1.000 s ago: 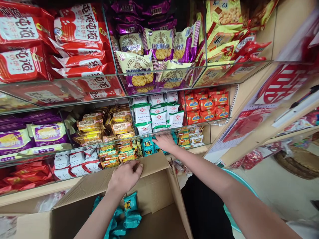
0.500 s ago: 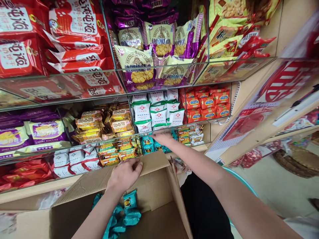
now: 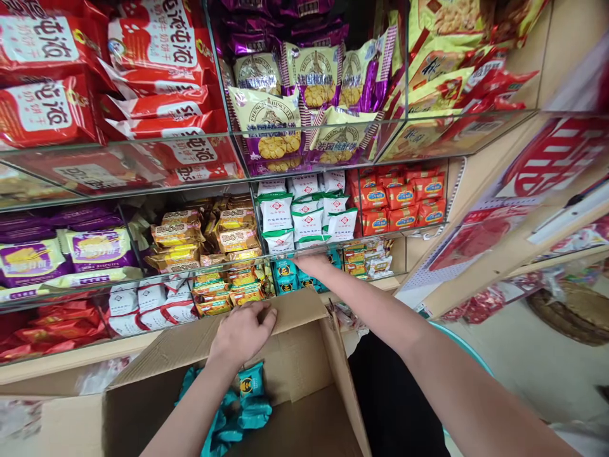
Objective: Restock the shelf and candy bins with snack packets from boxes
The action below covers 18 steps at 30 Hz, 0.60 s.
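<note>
My left hand (image 3: 245, 333) lies over the far edge of an open cardboard box (image 3: 304, 362), its fingers curled over the flap and the thumb on the near side. Several teal packets (image 3: 250, 381) lie in the box below that wrist. My right hand (image 3: 309, 261) reaches into a low shelf compartment, among more teal packets (image 3: 286, 277). The shelf above hides most of its fingers, so I cannot see what they hold. Just above it stand white packets with green edges (image 3: 307, 222).
Red biscuit packs (image 3: 42, 111) and purple-and-cream biscuit packs (image 3: 273, 130) fill the upper shelf behind a glass lip (image 3: 190, 146). Small red packets (image 3: 403, 206) sit right of the white ones. A round woven basket (image 3: 571, 311) stands on the floor at right.
The view has shifted slightly, so the shelves appear a little further right. Both hands stay nearly where they were, the left on the box edge and the right in the compartment.
</note>
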Tool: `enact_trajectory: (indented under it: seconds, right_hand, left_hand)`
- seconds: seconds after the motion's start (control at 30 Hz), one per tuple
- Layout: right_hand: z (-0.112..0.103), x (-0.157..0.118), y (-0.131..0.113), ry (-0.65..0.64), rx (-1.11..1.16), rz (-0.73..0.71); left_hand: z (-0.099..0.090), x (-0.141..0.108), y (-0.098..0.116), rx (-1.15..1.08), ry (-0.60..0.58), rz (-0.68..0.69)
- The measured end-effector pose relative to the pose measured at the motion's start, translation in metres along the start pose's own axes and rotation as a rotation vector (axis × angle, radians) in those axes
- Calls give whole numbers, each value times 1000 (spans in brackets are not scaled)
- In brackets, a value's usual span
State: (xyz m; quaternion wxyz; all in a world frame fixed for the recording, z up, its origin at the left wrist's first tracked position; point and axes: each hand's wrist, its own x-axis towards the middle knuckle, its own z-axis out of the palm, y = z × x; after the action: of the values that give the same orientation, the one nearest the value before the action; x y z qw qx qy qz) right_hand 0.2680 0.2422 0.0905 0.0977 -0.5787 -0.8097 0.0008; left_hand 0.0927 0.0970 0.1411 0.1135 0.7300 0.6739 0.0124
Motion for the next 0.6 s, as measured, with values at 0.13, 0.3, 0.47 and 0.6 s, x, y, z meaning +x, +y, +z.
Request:
enact_trajectory:
  seconds: [0.13,0.3,0.47,0.6]
  right_hand:
    - [0,-6,-4,42,0,32]
    - [0,-22,-6,-3,-62,-14]
    - [-1,-20,-5,-60,-67,17]
    - [-3,-14,-5,-90,7,37]
  left_hand:
    - [1,0,-1,0,4,0]
    - [2,0,-2,-9,10,7]
    - [-1,0,0,-6,-9,-9]
    - [-2,-1,-1,-3,-16,-17]
